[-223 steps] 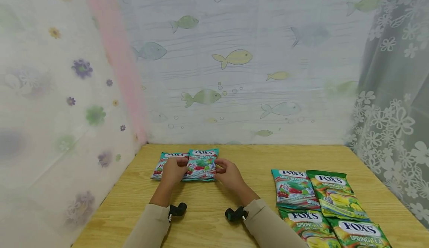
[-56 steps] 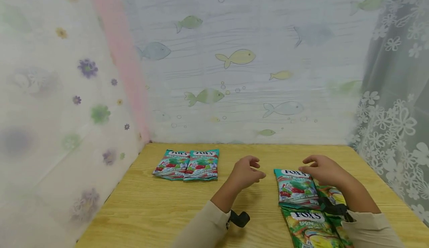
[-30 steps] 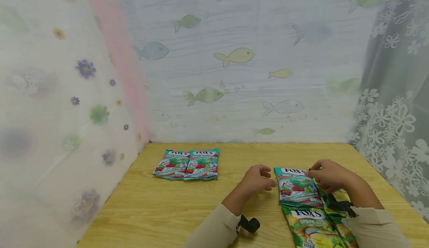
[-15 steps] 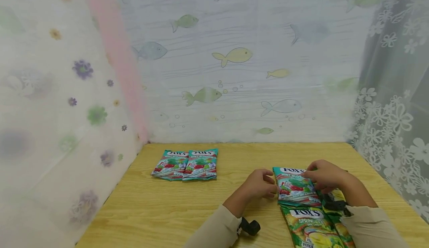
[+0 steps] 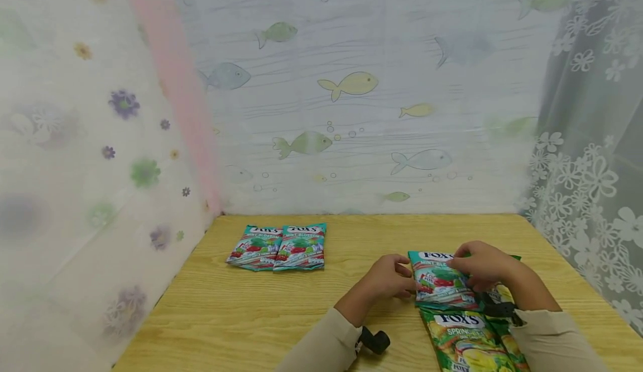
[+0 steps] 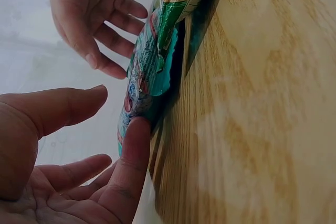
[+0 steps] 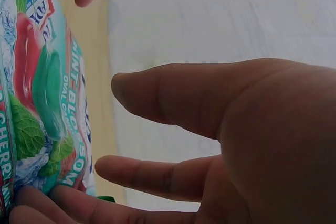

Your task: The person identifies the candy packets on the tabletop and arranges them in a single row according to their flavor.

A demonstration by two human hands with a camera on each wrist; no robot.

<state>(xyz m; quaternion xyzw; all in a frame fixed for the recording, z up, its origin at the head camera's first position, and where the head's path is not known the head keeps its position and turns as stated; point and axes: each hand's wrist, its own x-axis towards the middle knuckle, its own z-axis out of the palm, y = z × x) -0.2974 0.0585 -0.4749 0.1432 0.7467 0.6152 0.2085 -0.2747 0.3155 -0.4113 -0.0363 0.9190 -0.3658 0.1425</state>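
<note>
On the right half of the table lies a teal Fox's Mint Blossom candy bag (image 5: 442, 285), between my two hands. My left hand (image 5: 389, 278) is at its left edge; in the left wrist view a fingertip touches the bag's side while the thumb stands apart. Over the bag's upper right is my right hand (image 5: 482, 266). In the right wrist view its lower fingers (image 7: 79, 203) lie along the bag's edge, with the thumb (image 7: 173, 93) held away. Neither hand is closed round the bag. My right hand and wrist partly hide a green bag (image 5: 502, 292) beside it.
Two more teal candy bags (image 5: 301, 247) lie side by side, slightly overlapping, at the back left. A green Spring Tea bag (image 5: 469, 341) is just in front of the middle teal bag, with another green bag (image 5: 514, 344) partly under my right sleeve. A fish-patterned curtain (image 5: 351, 137) hangs behind the table.
Both hands have left the two teal bags at back left and come across to the teal bag at right. Lately the left hand has reached its left edge; the right has edged leftward.
</note>
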